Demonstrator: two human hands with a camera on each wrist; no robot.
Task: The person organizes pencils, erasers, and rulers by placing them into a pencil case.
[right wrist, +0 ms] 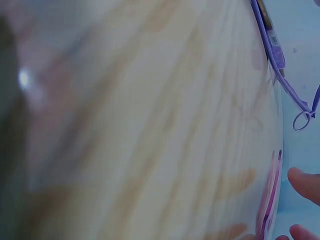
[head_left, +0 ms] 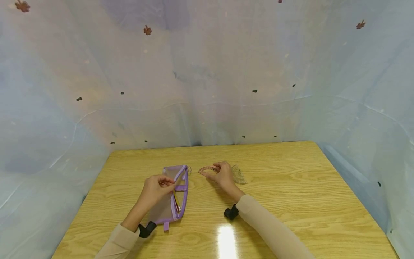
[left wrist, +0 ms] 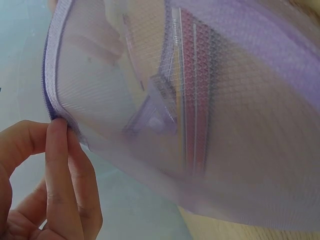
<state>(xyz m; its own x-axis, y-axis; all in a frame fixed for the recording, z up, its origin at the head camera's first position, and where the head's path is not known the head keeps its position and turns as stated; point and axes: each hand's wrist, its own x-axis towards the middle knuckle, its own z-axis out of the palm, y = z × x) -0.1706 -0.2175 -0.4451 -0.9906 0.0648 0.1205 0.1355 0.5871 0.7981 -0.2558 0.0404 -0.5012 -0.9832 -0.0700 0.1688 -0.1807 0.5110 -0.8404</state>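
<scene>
A purple mesh pencil case point(head_left: 161, 208) lies open along its zip on the table's left half, with a yellow pencil point(head_left: 176, 201) inside. Thumb and fingers of my left hand point(head_left: 156, 189) pinch the case's edge, as the left wrist view shows at the zip band point(left wrist: 52, 85). Through the mesh, reddish strips point(left wrist: 195, 100) are visible. To the right of the case is a pink see-through protractor point(right wrist: 270, 200). My right hand point(head_left: 224, 176) hovers at it, thumb and fingers spread apart, with a gap from the thumb tip to the protractor in the right wrist view.
A clear protractor point(head_left: 239, 175) lies just right of my right hand. The pencil case's ring point(head_left: 189, 169) sticks out at its far corner. Pale curtains point(head_left: 207, 90) hang behind the wooden table point(head_left: 291, 201) and at both sides. A black camera is on each wrist.
</scene>
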